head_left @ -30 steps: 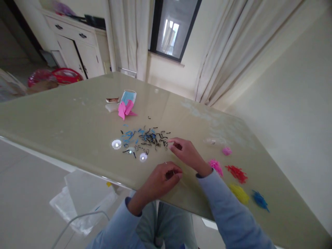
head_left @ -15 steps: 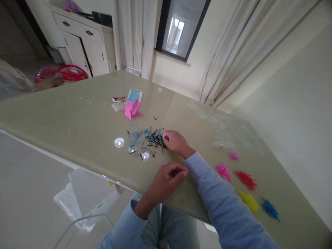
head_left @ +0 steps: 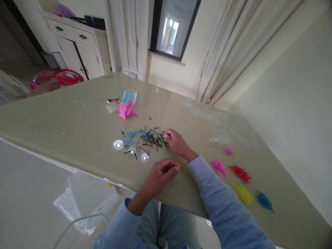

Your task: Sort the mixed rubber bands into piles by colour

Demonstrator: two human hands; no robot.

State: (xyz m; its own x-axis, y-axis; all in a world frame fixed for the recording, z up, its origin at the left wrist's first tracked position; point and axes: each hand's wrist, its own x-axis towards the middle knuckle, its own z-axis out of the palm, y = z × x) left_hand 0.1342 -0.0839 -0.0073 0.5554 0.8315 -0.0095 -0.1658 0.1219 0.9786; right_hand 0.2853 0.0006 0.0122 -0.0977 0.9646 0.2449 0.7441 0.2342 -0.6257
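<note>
A loose scatter of small black rubber bands (head_left: 154, 140), with blue rubber bands (head_left: 129, 136) mixed in at its left, lies mid-table. My right hand (head_left: 177, 142) is at the right edge of this scatter, its thumb and fingertips pinched together low over the black bands. Whatever may be between those fingertips is too small to make out. Closer to the table's front edge, my left hand (head_left: 162, 176) hovers with its fingers curled and the thumb against them. Its palm is hidden, so any contents cannot be seen.
Sorted piles lie at right: pink bands (head_left: 218, 168), red bands (head_left: 240, 173), yellow bands (head_left: 243, 194) and blue bands (head_left: 265, 200). A small pink clump (head_left: 229, 150) and clear plastic (head_left: 218, 141) are nearby. Farther back are a face mask (head_left: 129, 97) and pink paper (head_left: 127, 110).
The view has shifted slightly. My right hand has drawn a little to the right relative to the scatter, showing more black bands beside its fingertips. My left hand stays curled in nearly the same place.
</note>
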